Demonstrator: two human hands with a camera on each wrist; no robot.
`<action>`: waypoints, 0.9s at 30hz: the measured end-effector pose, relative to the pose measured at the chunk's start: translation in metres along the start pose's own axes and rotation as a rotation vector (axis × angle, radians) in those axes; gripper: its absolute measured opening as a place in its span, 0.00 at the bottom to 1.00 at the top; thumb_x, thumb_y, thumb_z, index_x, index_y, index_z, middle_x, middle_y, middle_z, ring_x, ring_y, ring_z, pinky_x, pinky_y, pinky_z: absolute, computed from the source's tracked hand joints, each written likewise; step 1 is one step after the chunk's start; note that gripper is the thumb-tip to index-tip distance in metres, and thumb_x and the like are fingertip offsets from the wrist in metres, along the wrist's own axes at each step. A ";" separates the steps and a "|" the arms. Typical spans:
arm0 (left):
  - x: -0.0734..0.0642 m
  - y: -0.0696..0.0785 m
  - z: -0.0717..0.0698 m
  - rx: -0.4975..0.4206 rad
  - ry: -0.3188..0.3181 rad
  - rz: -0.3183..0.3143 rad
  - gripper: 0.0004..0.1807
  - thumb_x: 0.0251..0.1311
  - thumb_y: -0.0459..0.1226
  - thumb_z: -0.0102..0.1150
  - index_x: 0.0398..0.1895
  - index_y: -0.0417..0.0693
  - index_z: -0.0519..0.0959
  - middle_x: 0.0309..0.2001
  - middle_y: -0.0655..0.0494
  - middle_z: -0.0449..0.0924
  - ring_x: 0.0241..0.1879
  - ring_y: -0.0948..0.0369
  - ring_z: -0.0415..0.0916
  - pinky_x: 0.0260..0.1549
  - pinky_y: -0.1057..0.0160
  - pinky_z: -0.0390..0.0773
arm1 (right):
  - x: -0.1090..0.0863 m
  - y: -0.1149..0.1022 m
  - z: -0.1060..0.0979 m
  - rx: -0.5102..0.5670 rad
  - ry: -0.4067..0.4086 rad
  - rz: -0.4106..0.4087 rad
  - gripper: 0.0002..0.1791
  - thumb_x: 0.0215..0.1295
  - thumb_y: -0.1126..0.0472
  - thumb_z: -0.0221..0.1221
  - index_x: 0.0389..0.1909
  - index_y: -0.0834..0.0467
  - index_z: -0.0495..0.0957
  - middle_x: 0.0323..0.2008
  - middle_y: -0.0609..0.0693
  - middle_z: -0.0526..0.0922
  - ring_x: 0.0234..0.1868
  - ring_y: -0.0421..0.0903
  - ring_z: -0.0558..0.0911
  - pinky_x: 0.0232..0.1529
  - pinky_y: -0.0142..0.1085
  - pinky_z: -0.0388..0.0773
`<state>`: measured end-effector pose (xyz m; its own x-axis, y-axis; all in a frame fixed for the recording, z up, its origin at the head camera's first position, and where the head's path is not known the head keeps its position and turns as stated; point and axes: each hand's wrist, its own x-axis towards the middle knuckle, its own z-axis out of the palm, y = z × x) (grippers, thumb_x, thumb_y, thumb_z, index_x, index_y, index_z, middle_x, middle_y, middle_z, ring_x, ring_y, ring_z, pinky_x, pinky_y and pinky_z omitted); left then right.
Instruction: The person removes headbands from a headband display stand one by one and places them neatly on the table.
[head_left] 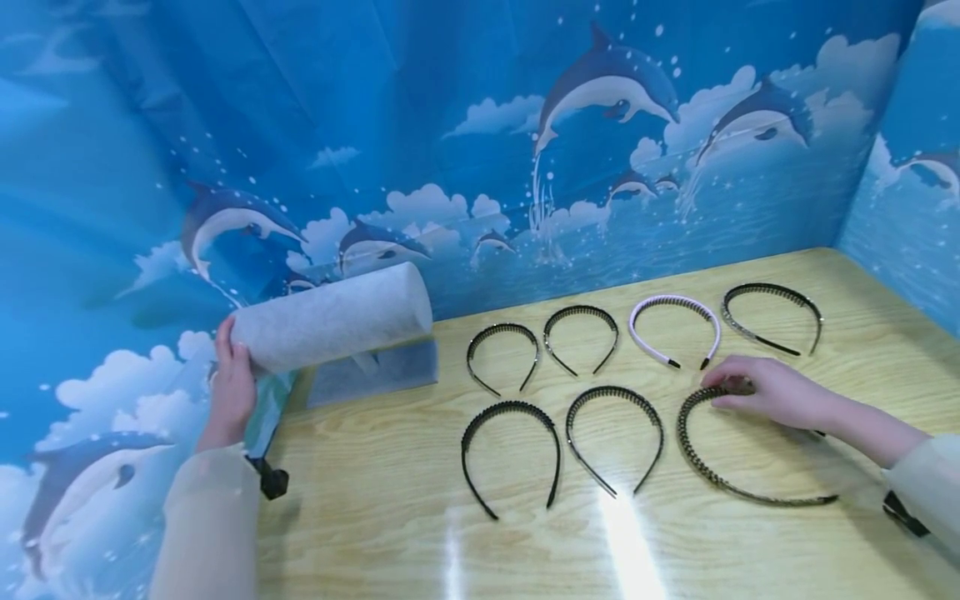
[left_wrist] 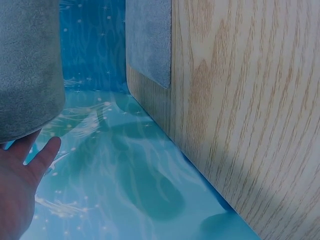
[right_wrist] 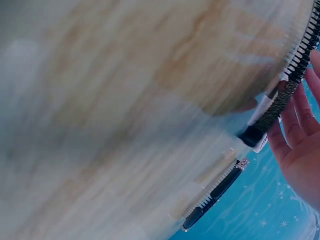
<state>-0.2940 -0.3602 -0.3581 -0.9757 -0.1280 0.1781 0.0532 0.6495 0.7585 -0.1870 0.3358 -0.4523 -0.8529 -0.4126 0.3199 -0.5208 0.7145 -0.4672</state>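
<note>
A pale grey plush-covered cylinder [head_left: 330, 317] lies sideways above a flat plush base [head_left: 408, 371] at the table's left. My left hand [head_left: 231, 387] touches its left end, fingers along the edge; the left wrist view shows the extended fingers against the rim of the cylinder [left_wrist: 30, 65]. At the right, my right hand [head_left: 757, 390] pinches a dark patterned headband [head_left: 683, 442] near the top of its curve. In the right wrist view, fingers lie beside this toothed headband [right_wrist: 280, 102]. Part of the band is hidden behind the hand.
More headbands lie in two rows: a lilac one [head_left: 675, 300], a dark one [head_left: 772, 288] at back right, and several black ones, including one [head_left: 510, 407] in front. Dolphin-printed blue sheeting [head_left: 465, 167] stands behind and beside the wooden table [head_left: 360, 500].
</note>
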 end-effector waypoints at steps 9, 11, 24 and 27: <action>0.001 -0.001 0.002 -0.004 0.016 -0.009 0.29 0.73 0.59 0.17 0.75 0.79 0.30 0.77 0.46 0.33 0.73 0.38 0.35 0.62 0.28 0.39 | -0.002 0.014 0.000 -0.068 0.058 -0.028 0.14 0.48 0.71 0.71 0.34 0.52 0.84 0.32 0.40 0.82 0.32 0.32 0.77 0.31 0.32 0.77; 0.001 -0.001 0.001 -0.008 0.016 -0.013 0.29 0.73 0.59 0.17 0.74 0.80 0.30 0.77 0.47 0.33 0.73 0.39 0.35 0.62 0.28 0.38 | -0.004 0.017 -0.002 -0.079 0.073 -0.012 0.14 0.48 0.71 0.71 0.33 0.52 0.84 0.31 0.40 0.83 0.32 0.32 0.77 0.31 0.31 0.77; 0.000 -0.001 0.002 -0.012 0.008 -0.013 0.29 0.74 0.59 0.17 0.75 0.79 0.29 0.77 0.47 0.32 0.73 0.40 0.34 0.62 0.28 0.38 | -0.021 0.029 -0.017 -0.140 0.081 0.108 0.11 0.49 0.71 0.70 0.35 0.58 0.83 0.28 0.41 0.82 0.26 0.28 0.75 0.27 0.32 0.76; -0.002 0.001 0.001 0.006 0.019 -0.008 0.30 0.74 0.58 0.16 0.76 0.76 0.29 0.77 0.46 0.32 0.72 0.38 0.34 0.62 0.29 0.38 | -0.022 0.029 -0.019 -0.148 0.076 0.138 0.11 0.50 0.71 0.70 0.35 0.58 0.83 0.28 0.40 0.81 0.25 0.28 0.74 0.27 0.33 0.76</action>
<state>-0.2923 -0.3588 -0.3586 -0.9719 -0.1475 0.1835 0.0436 0.6531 0.7560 -0.1824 0.3766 -0.4575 -0.9078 -0.2654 0.3248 -0.3835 0.8388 -0.3864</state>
